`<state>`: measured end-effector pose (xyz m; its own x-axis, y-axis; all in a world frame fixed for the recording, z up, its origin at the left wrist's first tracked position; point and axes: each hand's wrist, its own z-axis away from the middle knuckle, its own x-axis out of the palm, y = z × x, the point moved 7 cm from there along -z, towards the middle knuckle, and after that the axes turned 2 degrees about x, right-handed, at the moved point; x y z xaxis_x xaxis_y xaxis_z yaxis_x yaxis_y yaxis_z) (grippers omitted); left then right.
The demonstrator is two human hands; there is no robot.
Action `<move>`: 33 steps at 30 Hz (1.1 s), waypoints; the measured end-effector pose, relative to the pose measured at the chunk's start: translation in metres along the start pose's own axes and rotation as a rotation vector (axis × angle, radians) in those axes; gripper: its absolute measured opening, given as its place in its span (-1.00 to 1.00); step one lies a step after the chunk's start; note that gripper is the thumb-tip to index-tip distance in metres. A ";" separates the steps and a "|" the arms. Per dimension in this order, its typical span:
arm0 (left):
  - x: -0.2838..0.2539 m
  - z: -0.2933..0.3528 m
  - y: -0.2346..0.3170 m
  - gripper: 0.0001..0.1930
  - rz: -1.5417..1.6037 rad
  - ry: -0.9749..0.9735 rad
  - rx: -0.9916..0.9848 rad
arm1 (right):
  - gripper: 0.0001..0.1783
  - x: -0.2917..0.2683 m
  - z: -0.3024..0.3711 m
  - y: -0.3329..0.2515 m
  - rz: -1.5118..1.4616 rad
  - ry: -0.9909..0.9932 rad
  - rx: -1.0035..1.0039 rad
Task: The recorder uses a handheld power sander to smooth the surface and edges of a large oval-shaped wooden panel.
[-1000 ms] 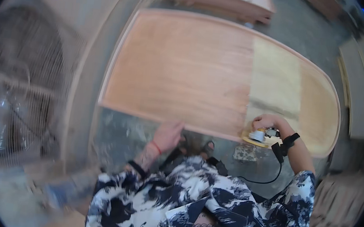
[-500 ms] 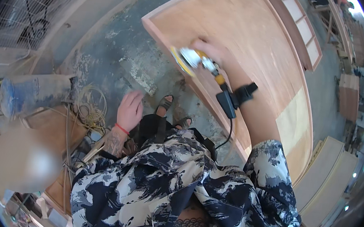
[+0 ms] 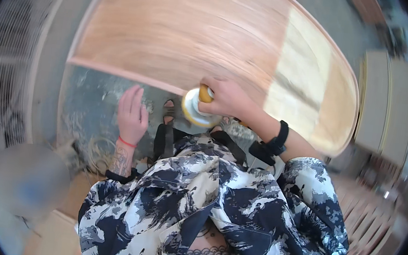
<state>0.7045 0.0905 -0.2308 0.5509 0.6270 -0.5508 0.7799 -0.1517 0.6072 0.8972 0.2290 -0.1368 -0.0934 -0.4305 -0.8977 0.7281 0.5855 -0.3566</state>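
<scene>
The left hand (image 3: 132, 119) has open room over the floor (image 3: 89, 97). To its right, the round sander (image 3: 192, 106) blocks the way

The head view, from the left of two fisheye cameras worn on the person's head, looks steeply down and a little forward. The patterned shirt (image 3: 157, 185) is nearest, filling the lower middle; the left hand (image 3: 132, 115) and right hand (image 3: 226, 99) lie just beyond, near mid-frame, and the wooden panel (image 3: 185, 29) spreads farther out at the top. Edges bend toward a dark, rounded rim.
</scene>
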 end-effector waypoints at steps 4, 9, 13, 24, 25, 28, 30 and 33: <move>0.014 -0.033 0.054 -0.53 0.042 -0.204 0.355 | -0.44 -0.028 0.045 0.033 -0.027 0.006 0.097; 0.033 -0.015 0.070 -0.52 -0.012 -0.357 0.459 | -0.39 -0.028 0.078 0.093 0.029 0.082 0.154; 0.039 -0.009 0.066 -0.53 -0.002 -0.418 0.365 | -0.27 -0.042 0.093 0.163 -0.005 -0.072 0.311; 0.012 -0.006 0.034 -0.53 -0.015 -0.472 0.333 | -0.39 -0.009 0.068 0.211 -0.178 -0.584 0.599; 0.006 -0.005 0.023 -0.53 -0.003 -0.459 0.307 | -0.41 0.002 0.055 0.197 -0.231 -0.625 0.521; -0.032 0.008 -0.006 -0.54 -0.119 -0.357 0.176 | -0.50 0.022 0.010 0.125 -0.295 -0.735 0.341; -0.056 0.015 -0.023 -0.57 -0.171 -0.201 -0.020 | -0.50 0.037 -0.015 0.090 -0.356 -0.816 0.338; -0.074 0.053 -0.053 -0.60 -0.167 -0.130 -0.233 | -0.46 0.061 -0.078 0.035 -0.399 -0.710 0.182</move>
<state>0.6386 0.0115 -0.2528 0.4662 0.5237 -0.7130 0.7817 0.1335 0.6092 0.8644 0.2770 -0.2243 0.0387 -0.9485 -0.3144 0.8352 0.2034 -0.5110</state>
